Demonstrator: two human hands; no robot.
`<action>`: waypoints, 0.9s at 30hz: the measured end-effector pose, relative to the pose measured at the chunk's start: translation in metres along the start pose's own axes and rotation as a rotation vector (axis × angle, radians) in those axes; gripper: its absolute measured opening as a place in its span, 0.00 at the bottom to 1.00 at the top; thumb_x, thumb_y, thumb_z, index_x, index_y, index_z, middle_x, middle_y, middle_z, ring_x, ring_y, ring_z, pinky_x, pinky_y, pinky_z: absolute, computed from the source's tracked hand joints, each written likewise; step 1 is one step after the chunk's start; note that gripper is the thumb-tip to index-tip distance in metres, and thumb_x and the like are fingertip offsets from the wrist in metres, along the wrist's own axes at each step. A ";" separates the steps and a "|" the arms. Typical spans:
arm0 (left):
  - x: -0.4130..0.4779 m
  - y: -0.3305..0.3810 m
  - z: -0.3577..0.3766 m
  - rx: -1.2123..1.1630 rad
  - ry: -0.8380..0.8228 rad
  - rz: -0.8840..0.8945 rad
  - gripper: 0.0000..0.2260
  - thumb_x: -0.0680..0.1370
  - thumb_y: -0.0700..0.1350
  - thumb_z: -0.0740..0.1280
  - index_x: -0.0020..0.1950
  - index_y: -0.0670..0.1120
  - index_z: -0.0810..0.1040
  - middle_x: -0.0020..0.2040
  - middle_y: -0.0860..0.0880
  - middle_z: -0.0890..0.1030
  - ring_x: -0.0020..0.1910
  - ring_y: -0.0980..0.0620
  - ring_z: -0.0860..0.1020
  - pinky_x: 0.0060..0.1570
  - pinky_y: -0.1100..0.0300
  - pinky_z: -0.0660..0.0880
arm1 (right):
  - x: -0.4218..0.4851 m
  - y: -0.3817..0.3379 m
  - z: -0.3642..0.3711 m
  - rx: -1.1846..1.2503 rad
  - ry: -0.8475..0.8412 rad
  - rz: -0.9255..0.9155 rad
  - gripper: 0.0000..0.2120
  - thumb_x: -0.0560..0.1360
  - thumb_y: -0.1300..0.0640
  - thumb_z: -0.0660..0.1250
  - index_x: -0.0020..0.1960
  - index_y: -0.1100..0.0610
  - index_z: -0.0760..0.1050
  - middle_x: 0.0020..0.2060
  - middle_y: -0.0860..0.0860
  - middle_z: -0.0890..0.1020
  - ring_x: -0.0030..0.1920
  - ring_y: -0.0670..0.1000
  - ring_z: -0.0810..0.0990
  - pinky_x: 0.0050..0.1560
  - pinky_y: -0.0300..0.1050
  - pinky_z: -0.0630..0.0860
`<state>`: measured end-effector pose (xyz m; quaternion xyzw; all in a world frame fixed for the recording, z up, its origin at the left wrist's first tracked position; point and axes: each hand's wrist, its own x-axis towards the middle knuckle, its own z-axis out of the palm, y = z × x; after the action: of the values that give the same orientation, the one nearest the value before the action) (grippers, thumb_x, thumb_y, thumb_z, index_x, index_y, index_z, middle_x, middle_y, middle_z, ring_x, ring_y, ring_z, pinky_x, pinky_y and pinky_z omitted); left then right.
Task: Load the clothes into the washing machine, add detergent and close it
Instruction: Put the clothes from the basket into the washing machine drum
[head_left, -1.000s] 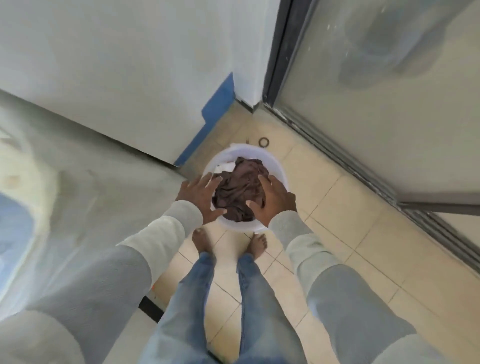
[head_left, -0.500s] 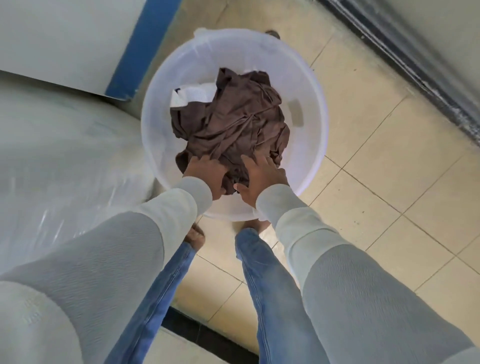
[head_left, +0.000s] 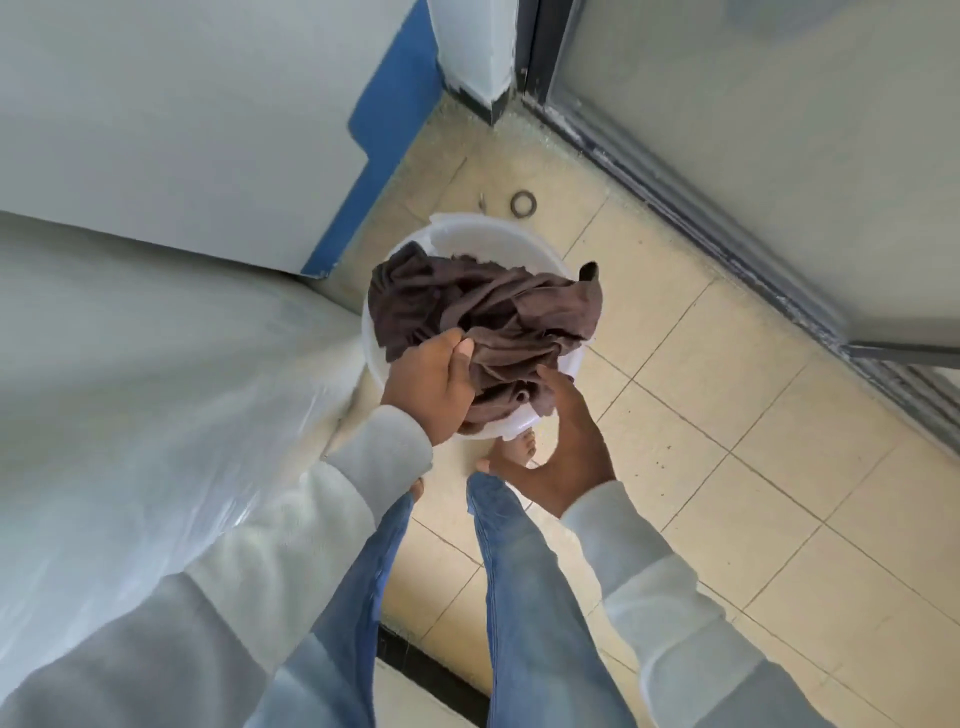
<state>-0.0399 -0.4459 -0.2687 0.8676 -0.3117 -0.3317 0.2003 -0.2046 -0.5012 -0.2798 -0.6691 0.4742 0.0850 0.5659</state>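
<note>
Partly in white bucket (head_left: 493, 222), brown clothes (head_left: 483, 317).

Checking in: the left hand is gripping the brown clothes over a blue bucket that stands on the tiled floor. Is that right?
Not quite: the bucket is white, not blue. The head view shows the left hand gripping the brown clothes over the bucket, which stands on the tiled floor.

I could read no text, label, brand or number anywhere in my head view (the brown cloth (head_left: 498, 317) and the white bucket (head_left: 498, 231) looked plain, as far as I could make out).
</note>
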 end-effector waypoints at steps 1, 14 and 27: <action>-0.011 0.020 -0.019 -0.106 0.003 -0.023 0.20 0.78 0.50 0.51 0.47 0.38 0.77 0.43 0.39 0.81 0.42 0.44 0.76 0.40 0.62 0.61 | -0.016 -0.015 -0.009 0.029 -0.002 -0.013 0.55 0.53 0.39 0.80 0.74 0.44 0.57 0.69 0.41 0.68 0.65 0.39 0.69 0.63 0.33 0.68; -0.142 0.170 -0.212 -1.486 -0.469 -0.282 0.16 0.75 0.49 0.65 0.55 0.40 0.82 0.49 0.43 0.84 0.48 0.46 0.82 0.53 0.52 0.79 | -0.142 -0.140 -0.039 0.134 0.257 -0.054 0.24 0.64 0.46 0.65 0.58 0.53 0.78 0.58 0.63 0.78 0.60 0.64 0.76 0.62 0.57 0.73; -0.165 0.124 -0.244 0.216 -0.162 0.222 0.51 0.61 0.54 0.79 0.76 0.50 0.53 0.74 0.47 0.62 0.68 0.47 0.66 0.67 0.53 0.67 | -0.187 -0.257 -0.065 -0.412 0.477 -0.428 0.20 0.61 0.56 0.55 0.49 0.59 0.76 0.40 0.60 0.81 0.43 0.64 0.78 0.39 0.45 0.68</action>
<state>-0.0163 -0.3903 0.0446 0.8148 -0.4544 -0.3410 0.1157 -0.1443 -0.4782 0.0376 -0.8538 0.4151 -0.0996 0.2980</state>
